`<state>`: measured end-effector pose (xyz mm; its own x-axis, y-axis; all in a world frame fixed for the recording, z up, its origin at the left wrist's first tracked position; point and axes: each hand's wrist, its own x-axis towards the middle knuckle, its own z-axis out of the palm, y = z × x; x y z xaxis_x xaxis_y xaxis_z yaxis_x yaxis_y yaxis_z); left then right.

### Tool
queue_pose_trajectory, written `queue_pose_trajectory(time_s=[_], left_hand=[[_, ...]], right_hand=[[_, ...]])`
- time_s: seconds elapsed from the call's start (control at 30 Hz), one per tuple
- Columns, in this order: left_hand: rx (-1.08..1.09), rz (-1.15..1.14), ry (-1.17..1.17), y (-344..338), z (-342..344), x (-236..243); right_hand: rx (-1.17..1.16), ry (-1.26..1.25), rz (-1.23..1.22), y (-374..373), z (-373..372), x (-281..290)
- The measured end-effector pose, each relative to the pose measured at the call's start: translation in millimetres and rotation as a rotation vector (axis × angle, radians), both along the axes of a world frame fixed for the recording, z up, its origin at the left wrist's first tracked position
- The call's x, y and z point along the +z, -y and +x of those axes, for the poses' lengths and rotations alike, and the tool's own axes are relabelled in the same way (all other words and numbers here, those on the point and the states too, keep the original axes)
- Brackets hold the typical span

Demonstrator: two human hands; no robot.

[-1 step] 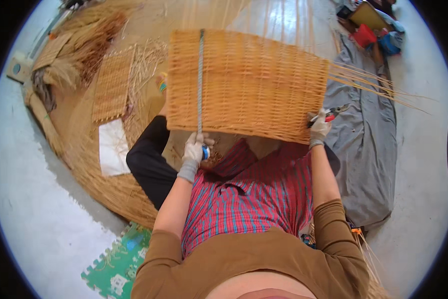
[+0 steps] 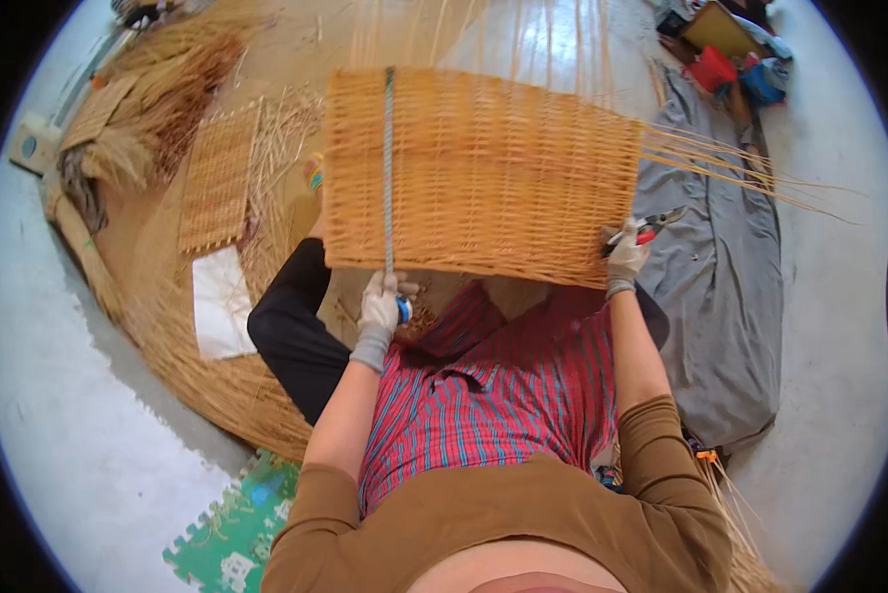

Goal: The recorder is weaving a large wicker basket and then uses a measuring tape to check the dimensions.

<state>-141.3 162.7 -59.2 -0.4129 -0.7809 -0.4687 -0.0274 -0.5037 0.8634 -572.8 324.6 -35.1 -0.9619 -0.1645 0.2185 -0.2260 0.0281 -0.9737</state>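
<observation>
A large woven wicker panel [image 2: 484, 178] is held up in front of me, above my lap. A pale measuring tape [image 2: 389, 168] runs straight across it near its left edge, from the far edge to the near one. My left hand [image 2: 378, 304], in a white glove with a grey cuff, is closed around the blue tape case [image 2: 403, 309] just below the near edge. At the panel's near right corner, my gloved right hand [image 2: 627, 259] grips a pair of red-handled pruning shears [image 2: 652, 232], blades pointing right. That hand also touches the corner; its fingertips are partly hidden.
Long loose strands [image 2: 741, 163] stick out from the panel's right side, and more extend from its far edge. A smaller woven piece [image 2: 219, 178], a white sheet [image 2: 221, 301] and straw bundles lie at left. Grey cloth [image 2: 716, 296] lies at right. A green foam mat [image 2: 236, 524] is near left.
The whole view has shifted slightly, so the panel, tape and both hands appear a little lower and further left. Both hands keep the same holds.
</observation>
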Motion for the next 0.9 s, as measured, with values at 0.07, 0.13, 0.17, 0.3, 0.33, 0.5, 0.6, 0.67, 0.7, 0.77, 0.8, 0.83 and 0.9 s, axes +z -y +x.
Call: queue_pose_trajectory(time_s=[0.07, 0.13, 0.17, 0.3, 0.33, 0.5, 0.6, 0.67, 0.7, 0.77, 0.8, 0.83, 0.9], left_hand=[[0.083, -0.097, -0.002, -5.5, -2.9, -3.4], [0.024, -0.09, -0.029, -14.6, -11.5, 5.4], [-0.012, -0.077, -0.042, -18.0, -16.6, 10.6], [-0.139, 0.053, -0.159, -45.0, -53.0, 38.7], [-0.136, 0.054, -0.155, -51.9, -59.1, 40.9], [-0.183, 0.203, -0.191, -89.4, -85.0, 36.4], [-0.216, 0.236, -0.154, -93.1, -101.5, 36.9], [-0.206, 0.253, -0.16, -92.4, -114.2, 24.7], [-0.185, 0.255, -0.155, -88.5, -119.3, 19.0], [-0.123, 0.272, -0.127, -87.3, -119.1, 14.1], [-0.097, 0.281, -0.123, -87.2, -125.0, 19.6], [-0.076, 0.27, -0.137, -86.0, -126.0, 17.7], [-0.086, 0.265, -0.131, -83.4, -128.0, 16.4]], right_hand=[[0.028, 0.148, -0.1, 5.0, 17.5, 8.0], [0.02, 0.188, -0.088, 3.3, 23.8, 12.5], [0.019, 0.145, -0.086, 3.2, 28.7, 13.5], [-0.041, -0.019, -0.037, -8.1, 11.9, -0.7], [-0.038, 0.002, -0.061, -7.2, 14.2, -2.8], [-0.002, 0.097, -0.122, -2.7, 19.7, -3.7], [0.061, 0.014, -0.17, -0.2, 27.2, 12.4], [0.084, 0.029, -0.192, 2.6, 24.8, 17.5], [0.081, 0.044, -0.179, 0.9, 20.8, 12.7], [0.109, 0.066, -0.176, 7.3, 31.8, 22.5], [0.088, 0.074, -0.16, 8.9, 27.7, 22.7], [0.087, 0.09, -0.188, 13.3, 26.0, 21.6], [0.077, 0.113, -0.213, 12.9, 24.8, 20.4]])
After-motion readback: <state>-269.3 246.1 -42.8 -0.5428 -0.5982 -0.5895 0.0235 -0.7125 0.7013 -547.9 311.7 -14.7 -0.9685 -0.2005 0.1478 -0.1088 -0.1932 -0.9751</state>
